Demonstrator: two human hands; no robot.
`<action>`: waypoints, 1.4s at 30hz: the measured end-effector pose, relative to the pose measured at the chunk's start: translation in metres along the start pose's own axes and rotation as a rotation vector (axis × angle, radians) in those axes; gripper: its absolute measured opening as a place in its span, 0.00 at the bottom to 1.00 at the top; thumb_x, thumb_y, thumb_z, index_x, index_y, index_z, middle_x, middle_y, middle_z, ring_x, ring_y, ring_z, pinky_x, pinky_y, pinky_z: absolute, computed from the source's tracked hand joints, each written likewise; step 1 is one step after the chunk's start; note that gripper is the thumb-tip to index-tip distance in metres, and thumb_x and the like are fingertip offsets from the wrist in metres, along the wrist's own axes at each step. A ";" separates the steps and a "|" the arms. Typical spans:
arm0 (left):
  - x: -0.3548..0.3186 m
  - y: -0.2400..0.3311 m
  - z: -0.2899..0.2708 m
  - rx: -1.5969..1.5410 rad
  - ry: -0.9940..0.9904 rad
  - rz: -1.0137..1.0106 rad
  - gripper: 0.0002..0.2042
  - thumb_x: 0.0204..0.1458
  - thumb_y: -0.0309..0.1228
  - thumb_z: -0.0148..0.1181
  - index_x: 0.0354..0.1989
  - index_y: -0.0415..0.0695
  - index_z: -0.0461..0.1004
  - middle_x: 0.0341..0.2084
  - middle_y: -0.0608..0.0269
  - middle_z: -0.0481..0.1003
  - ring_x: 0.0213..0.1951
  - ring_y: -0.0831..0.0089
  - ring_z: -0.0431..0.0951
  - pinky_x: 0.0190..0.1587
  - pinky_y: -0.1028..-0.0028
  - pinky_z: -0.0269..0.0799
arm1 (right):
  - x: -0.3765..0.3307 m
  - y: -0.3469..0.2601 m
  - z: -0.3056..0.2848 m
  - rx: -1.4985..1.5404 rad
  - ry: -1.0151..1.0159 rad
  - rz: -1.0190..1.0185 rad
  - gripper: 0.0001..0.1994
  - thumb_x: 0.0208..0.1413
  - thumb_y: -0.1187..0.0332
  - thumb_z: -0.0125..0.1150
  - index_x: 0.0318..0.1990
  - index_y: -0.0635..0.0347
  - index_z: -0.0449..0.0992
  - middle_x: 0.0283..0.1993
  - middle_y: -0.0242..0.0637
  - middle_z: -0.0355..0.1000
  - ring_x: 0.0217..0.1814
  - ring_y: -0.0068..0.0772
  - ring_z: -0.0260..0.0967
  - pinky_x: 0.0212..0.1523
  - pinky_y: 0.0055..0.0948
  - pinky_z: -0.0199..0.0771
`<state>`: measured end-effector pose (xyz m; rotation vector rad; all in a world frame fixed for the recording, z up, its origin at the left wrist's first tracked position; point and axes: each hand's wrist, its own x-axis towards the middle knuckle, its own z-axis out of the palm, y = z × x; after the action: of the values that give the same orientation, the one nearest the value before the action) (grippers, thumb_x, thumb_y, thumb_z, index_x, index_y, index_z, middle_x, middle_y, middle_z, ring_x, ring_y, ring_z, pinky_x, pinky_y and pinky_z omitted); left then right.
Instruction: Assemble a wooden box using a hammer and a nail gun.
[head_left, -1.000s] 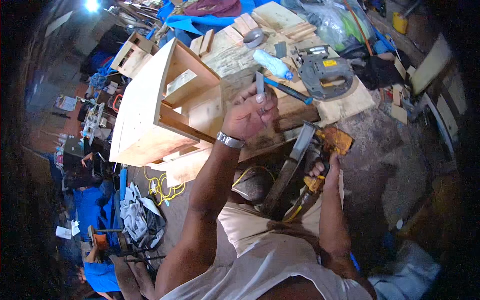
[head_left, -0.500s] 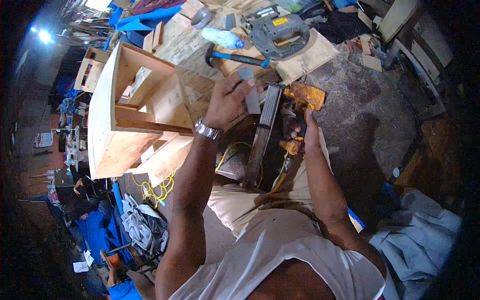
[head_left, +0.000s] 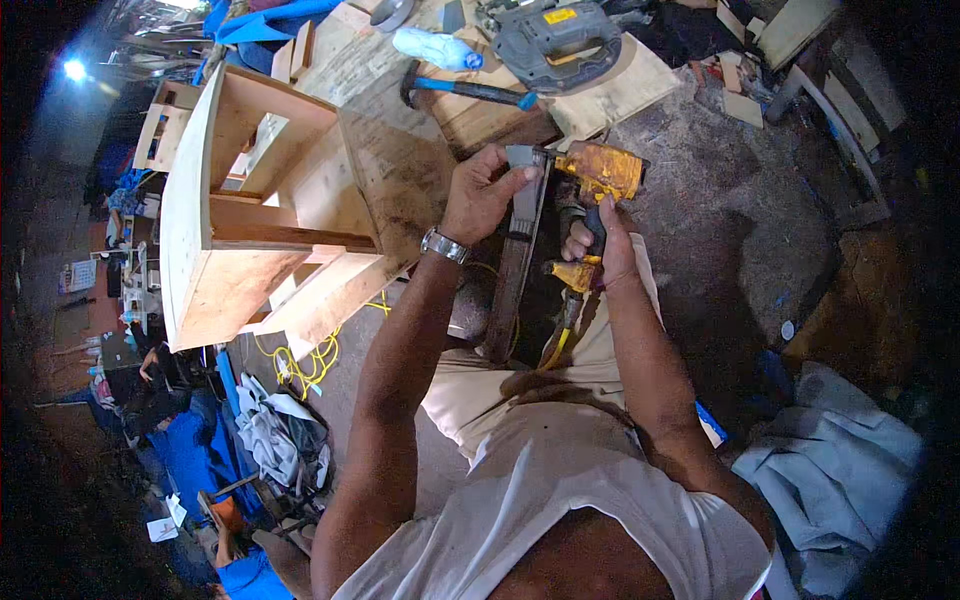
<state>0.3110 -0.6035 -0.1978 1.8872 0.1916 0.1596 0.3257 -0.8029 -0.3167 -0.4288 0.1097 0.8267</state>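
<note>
My right hand (head_left: 618, 248) is wrapped round the grip of a worn yellow air nail gun (head_left: 605, 170), held above my lap with its long dark magazine (head_left: 508, 290) slanting down toward my thigh. A hose is attached at the foot of the grip. My left hand (head_left: 474, 202), wearing a silver watch, pinches a grey strip of nails (head_left: 525, 200) between thumb and fingers. This strip lies against the upper part of the magazine; whether it sits fully inside cannot be told.
An open plywood frame (head_left: 285, 215) stands on the worktable (head_left: 400, 155) at left. Beyond my hands lie a blue-handled hammer (head_left: 470, 90), a plastic bottle (head_left: 437, 47) and a dark jigsaw (head_left: 560, 45). Yellow hose (head_left: 310, 365) coils on the floor; grey cloth (head_left: 835, 465) is heaped at right.
My left hand has brought the nail strip rightward and down, from beside the magazine onto it. The view has shifted slightly; my right hand keeps its hold on the nail gun.
</note>
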 end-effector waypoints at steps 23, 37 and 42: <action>-0.030 -0.033 -0.010 0.496 0.164 0.320 0.21 0.49 0.32 0.71 0.52 0.44 0.76 0.42 0.52 0.79 0.43 0.53 0.77 0.51 0.61 0.71 | 0.006 0.003 0.000 -0.070 -0.199 -0.013 0.33 0.64 0.38 0.47 0.61 0.59 0.68 0.18 0.28 0.59 0.18 0.30 0.61 0.28 0.35 0.69; -0.055 -0.015 -0.013 0.441 0.196 0.261 0.25 0.56 0.36 0.66 0.60 0.39 0.70 0.48 0.52 0.76 0.52 0.65 0.75 0.57 0.65 0.69 | 0.003 -0.002 0.002 -0.070 -0.205 -0.015 0.37 0.60 0.35 0.51 0.63 0.59 0.67 0.18 0.26 0.59 0.18 0.29 0.59 0.30 0.33 0.67; -0.027 -0.006 -0.007 0.124 0.122 0.083 0.28 0.54 0.37 0.69 0.59 0.36 0.68 0.50 0.50 0.76 0.51 0.64 0.75 0.56 0.66 0.71 | 0.000 -0.004 -0.004 -0.081 -0.333 -0.079 0.42 0.56 0.35 0.58 0.64 0.64 0.65 0.19 0.28 0.60 0.19 0.29 0.61 0.30 0.35 0.68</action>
<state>0.2831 -0.6007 -0.2016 2.0116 0.2099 0.3260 0.3293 -0.8069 -0.3187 -0.3642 -0.2485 0.8160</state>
